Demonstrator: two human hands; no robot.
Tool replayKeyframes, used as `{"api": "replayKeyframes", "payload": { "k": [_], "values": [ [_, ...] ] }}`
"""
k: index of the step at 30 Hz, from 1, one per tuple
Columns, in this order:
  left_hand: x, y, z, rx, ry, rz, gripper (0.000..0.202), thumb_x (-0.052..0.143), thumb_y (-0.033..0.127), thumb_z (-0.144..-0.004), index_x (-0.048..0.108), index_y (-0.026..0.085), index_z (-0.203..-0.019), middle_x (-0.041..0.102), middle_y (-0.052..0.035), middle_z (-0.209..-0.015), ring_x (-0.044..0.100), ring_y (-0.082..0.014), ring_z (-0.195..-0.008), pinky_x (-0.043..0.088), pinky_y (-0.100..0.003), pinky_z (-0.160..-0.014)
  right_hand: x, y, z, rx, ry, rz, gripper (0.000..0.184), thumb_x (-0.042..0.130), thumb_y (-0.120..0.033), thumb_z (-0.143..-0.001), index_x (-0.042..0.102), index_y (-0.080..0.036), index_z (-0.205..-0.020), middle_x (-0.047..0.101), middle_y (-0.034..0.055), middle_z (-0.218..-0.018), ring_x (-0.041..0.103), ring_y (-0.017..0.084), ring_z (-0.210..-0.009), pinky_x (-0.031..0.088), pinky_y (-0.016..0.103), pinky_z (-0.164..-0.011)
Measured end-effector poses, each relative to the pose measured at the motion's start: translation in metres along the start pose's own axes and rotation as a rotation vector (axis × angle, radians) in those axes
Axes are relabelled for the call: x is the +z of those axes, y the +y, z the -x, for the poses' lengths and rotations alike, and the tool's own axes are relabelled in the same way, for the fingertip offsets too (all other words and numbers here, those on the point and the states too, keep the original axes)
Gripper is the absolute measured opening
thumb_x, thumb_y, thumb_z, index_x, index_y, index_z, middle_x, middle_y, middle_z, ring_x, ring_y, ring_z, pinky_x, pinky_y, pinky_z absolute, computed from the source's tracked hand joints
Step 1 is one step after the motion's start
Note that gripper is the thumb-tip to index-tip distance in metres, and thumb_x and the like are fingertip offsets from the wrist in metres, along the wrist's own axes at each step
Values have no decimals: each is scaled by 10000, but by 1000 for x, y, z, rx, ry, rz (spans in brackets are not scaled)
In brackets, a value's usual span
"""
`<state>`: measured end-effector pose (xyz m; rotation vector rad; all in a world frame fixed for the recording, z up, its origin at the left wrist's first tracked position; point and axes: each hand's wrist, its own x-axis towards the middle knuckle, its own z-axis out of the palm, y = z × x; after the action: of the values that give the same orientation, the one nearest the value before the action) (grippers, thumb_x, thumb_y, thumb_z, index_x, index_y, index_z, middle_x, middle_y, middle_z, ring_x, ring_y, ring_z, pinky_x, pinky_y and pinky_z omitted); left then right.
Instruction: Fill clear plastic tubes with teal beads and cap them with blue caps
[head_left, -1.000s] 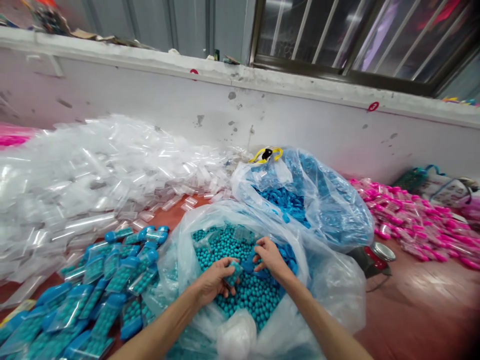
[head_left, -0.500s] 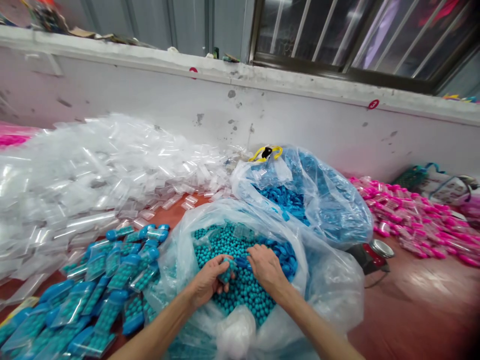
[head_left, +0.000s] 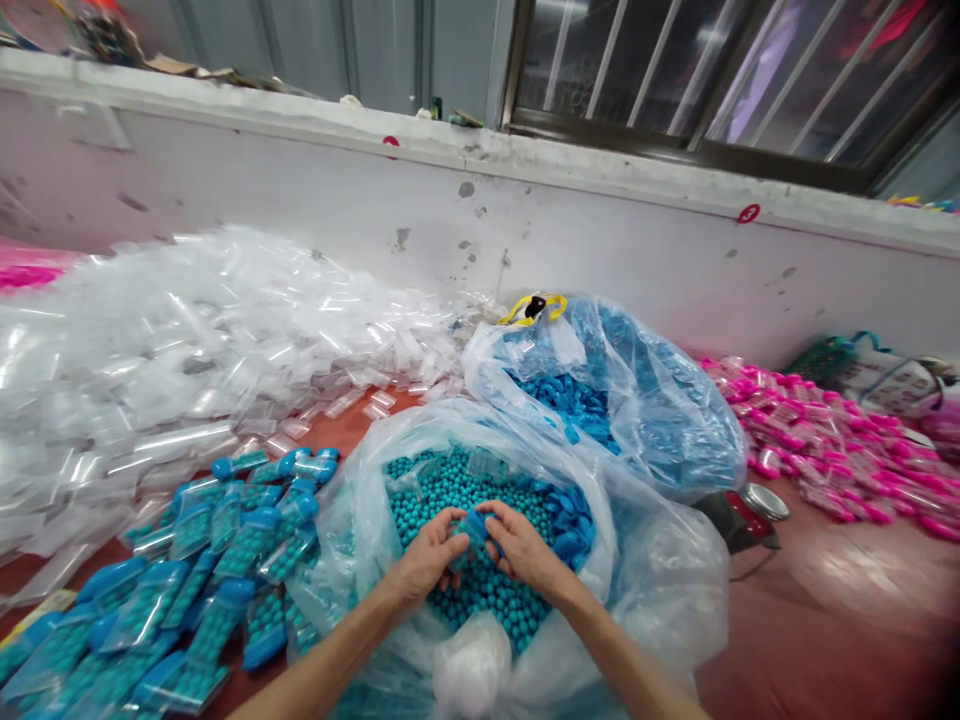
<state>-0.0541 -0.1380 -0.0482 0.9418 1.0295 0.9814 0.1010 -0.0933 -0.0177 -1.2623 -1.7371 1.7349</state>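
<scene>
Over the open plastic bag of teal beads, my two hands are close together. My left hand is closed around a small clear container, with teal beads showing inside. My right hand pinches a blue cap at the top of that container. Fingers hide part of both, so how firmly the cap sits I cannot tell. Loose blue caps lie on the beads at the bag's right side.
Filled, blue-capped containers are piled on the red table at left. Behind them rises a heap of clear empty containers. Another bag of blue caps stands behind. Pink-capped containers and a scale are at right.
My right hand has moved left from the loose caps, bringing a blue cap to the container. My left hand has turned slightly, still holding the container.
</scene>
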Motion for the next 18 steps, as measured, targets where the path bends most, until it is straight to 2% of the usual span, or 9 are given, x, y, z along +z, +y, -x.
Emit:
{"api": "replayKeyframes", "payload": {
  "k": [2, 5, 10, 14, 18],
  "values": [
    [3, 2, 1, 22, -10, -30, 538, 586, 543, -665, 434, 167, -1019, 564, 42, -650, 443, -38, -327, 262, -153, -297, 4, 1, 1, -29, -27, -69, 418, 402, -422, -817, 451, -182, -1156, 409, -112, -455, 295, 42, -285, 230, 149, -300],
    [6, 5, 4, 27, -4, -39, 615, 594, 529, -672, 412, 158, -1127, 554, 42, -646, 441, -41, -325, 270, -160, -301, 4, 0, 4, 1, -77, -178, 519, 435, -440, -792, 390, -172, -1234, 429, -116, -430, 289, 46, -269, 268, 145, -281],
    [7, 2, 10, 25, -47, 54, 702, 613, 523, -669, 373, 166, -1224, 575, 23, -666, 472, -51, -345, 268, -159, -310, -6, -5, 11, 96, -287, -337, 643, 465, -398, -805, 209, -215, -1365, 374, -137, -399, 224, 35, -281, 327, 138, -318],
    [12, 5, 14, 23, -41, 66, 687, 628, 515, -658, 415, 163, -1208, 580, 14, -644, 457, -50, -334, 254, -166, -311, -11, -12, 18, 125, -320, -294, 717, 511, -433, -782, 184, -206, -1378, 361, -140, -386, 236, 32, -287, 333, 137, -332],
    [22, 8, 15, 50, 69, 17, 507, 641, 437, -662, 507, 163, -1067, 497, 70, -555, 356, -21, -303, 275, -171, -309, -9, -15, 20, 125, -334, -261, 680, 516, -439, -781, 235, -223, -1361, 336, -140, -375, 252, 40, -300, 346, 143, -340]
  ]
}}
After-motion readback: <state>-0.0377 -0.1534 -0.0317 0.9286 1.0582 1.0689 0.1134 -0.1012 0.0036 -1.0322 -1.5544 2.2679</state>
